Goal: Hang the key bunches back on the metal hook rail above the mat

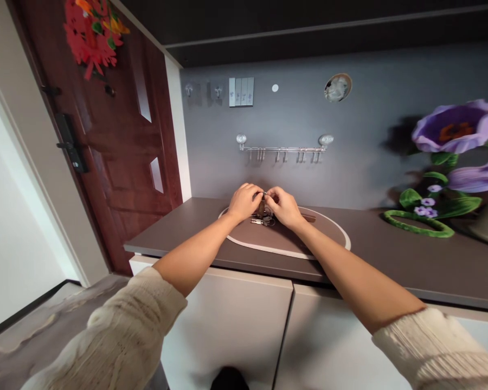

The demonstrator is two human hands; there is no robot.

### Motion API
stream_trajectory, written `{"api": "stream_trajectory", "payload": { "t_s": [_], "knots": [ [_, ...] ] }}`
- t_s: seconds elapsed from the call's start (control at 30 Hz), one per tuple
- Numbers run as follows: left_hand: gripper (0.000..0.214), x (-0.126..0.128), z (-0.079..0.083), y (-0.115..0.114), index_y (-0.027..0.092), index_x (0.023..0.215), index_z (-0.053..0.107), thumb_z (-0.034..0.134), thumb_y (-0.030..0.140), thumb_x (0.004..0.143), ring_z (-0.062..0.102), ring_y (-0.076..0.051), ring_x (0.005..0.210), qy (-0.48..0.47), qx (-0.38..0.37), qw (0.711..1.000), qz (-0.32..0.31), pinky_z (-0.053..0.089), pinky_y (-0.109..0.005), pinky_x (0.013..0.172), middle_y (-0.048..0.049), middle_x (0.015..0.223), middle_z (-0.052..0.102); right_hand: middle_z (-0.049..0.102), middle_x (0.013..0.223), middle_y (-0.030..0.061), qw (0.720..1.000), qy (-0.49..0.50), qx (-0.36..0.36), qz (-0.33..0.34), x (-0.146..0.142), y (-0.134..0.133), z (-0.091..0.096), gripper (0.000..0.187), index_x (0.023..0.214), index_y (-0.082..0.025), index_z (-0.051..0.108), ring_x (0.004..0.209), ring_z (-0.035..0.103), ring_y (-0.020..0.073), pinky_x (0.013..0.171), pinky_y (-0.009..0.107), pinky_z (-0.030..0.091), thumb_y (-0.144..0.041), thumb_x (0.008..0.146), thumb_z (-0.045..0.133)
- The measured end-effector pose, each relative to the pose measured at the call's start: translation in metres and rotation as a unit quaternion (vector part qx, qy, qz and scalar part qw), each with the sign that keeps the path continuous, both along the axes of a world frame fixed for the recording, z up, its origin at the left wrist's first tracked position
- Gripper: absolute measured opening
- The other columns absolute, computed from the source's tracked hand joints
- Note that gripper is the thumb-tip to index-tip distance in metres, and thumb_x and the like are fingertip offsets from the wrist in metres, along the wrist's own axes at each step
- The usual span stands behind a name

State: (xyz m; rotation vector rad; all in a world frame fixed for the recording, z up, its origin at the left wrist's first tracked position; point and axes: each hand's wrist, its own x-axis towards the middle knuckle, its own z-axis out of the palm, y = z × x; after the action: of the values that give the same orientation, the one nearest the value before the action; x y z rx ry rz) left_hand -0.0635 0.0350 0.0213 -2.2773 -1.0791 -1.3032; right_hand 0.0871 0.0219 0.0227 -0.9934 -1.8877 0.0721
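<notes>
Markings first: wall switch panel [241, 92] has small bluish marks on its keys, too small to read. Round mounts of the hook rail [284, 149] carry some marking, also unreadable.

Both hands meet over the oval mat [276, 241] on the counter [374, 260]. Left hand [244, 201] — thumb and fingertips closed in a pinch at a small metal piece [264, 193]. Right hand [283, 207] pinches at the same piece from the other side; can't tell which grip bears it. Keys [260, 221] sit just below the fingers, over the mat, with a dark brown item [262, 209] above them, partly covered — can't make out what it is.

Brown strip [309, 218] is partly hidden behind the right hand. Red door decoration [90, 40] runs off the top edge, purple flower [457, 130] off the right. Dark rounded shape [230, 379] is cut off at the bottom.
</notes>
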Motion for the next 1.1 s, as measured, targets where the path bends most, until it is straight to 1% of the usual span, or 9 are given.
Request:
{"api": "stream_trajectory", "payload": {
  "t_s": [0.23,0.37,0.47,0.57,0.73,0.8,0.9,1.1],
  "knots": [
    [0.015,0.001,-0.001,0.005,0.017,0.081,0.061,0.047,0.022,0.081,0.053,-0.014,0.081,-0.075,-0.010,0.997,-0.003,0.042,-0.028,0.078,-0.0023,0.083,0.064,0.062,0.072,0.0010,0.997,0.045,-0.053,0.032,-0.003,-0.005,0.000,0.021,0.085,-0.017,0.055,0.063,0.053,0.0116,0.064,0.024,0.040,-0.035,0.075,0.051],
    [0.014,0.003,0.000,0.004,0.017,0.079,0.061,0.048,0.021,0.080,0.053,-0.014,0.080,-0.109,-0.024,0.994,-0.007,0.042,-0.028,0.078,-0.0019,0.081,0.064,0.061,0.073,0.0008,0.991,0.079,-0.093,0.059,-0.002,-0.006,0.000,0.028,0.086,-0.018,0.056,0.063,0.053,0.0115,0.063,0.024,0.042,-0.042,0.078,0.046],
    [0.014,0.005,0.000,0.004,0.017,0.078,0.061,0.048,0.021,0.080,0.054,-0.013,0.079,-0.122,-0.031,0.992,-0.015,0.043,-0.028,0.077,-0.0019,0.080,0.064,0.059,0.073,0.0008,0.989,0.099,-0.089,0.071,-0.001,-0.001,-0.002,0.031,0.085,-0.017,0.057,0.066,0.053,0.0121,0.064,0.025,0.042,-0.045,0.077,0.046],
    [0.013,0.006,-0.001,0.003,0.017,0.079,0.061,0.049,0.021,0.079,0.054,-0.013,0.080,-0.122,-0.032,0.992,-0.020,0.043,-0.028,0.077,-0.0023,0.081,0.063,0.059,0.074,0.0015,0.988,0.109,-0.081,0.077,0.001,0.004,-0.003,0.029,0.080,-0.017,0.057,0.067,0.052,0.0126,0.067,0.026,0.042,-0.044,0.075,0.049],
    [0.014,0.007,0.001,-0.004,0.018,0.082,0.061,0.048,0.023,0.080,0.053,-0.015,0.083,-0.096,-0.015,0.995,-0.004,0.042,-0.028,0.078,-0.0023,0.083,0.063,0.059,0.075,0.0028,0.988,0.125,-0.073,0.060,0.000,0.005,0.002,0.028,0.077,-0.016,0.056,0.070,0.052,0.0138,0.069,0.027,0.042,-0.042,0.074,0.048],
    [0.014,0.006,0.002,-0.006,0.018,0.082,0.060,0.048,0.024,0.080,0.052,-0.015,0.084,-0.089,-0.006,0.996,0.007,0.041,-0.028,0.078,-0.0023,0.083,0.063,0.058,0.075,0.0028,0.990,0.112,-0.068,0.047,-0.001,0.003,0.006,0.027,0.077,-0.016,0.055,0.069,0.051,0.0139,0.068,0.027,0.042,-0.041,0.075,0.046],
    [0.014,0.003,0.004,-0.008,0.018,0.081,0.059,0.049,0.028,0.080,0.050,-0.016,0.085,-0.093,-0.001,0.995,0.035,0.040,-0.028,0.077,-0.0024,0.083,0.062,0.058,0.074,0.0026,0.996,0.051,-0.067,0.018,-0.003,0.001,0.017,0.024,0.078,-0.016,0.055,0.068,0.051,0.0139,0.067,0.028,0.041,-0.038,0.078,0.043],
    [0.024,-0.001,0.006,-0.008,0.019,0.079,0.056,0.045,0.040,0.082,0.049,-0.018,0.089,-0.103,-0.010,0.990,0.095,0.038,-0.029,0.077,-0.0036,0.086,0.060,0.061,0.072,0.0029,0.993,-0.097,-0.061,-0.035,-0.006,0.005,0.052,0.014,0.072,-0.016,0.055,0.067,0.052,0.0132,0.065,0.025,0.039,-0.024,0.077,0.044]
  ]
}}
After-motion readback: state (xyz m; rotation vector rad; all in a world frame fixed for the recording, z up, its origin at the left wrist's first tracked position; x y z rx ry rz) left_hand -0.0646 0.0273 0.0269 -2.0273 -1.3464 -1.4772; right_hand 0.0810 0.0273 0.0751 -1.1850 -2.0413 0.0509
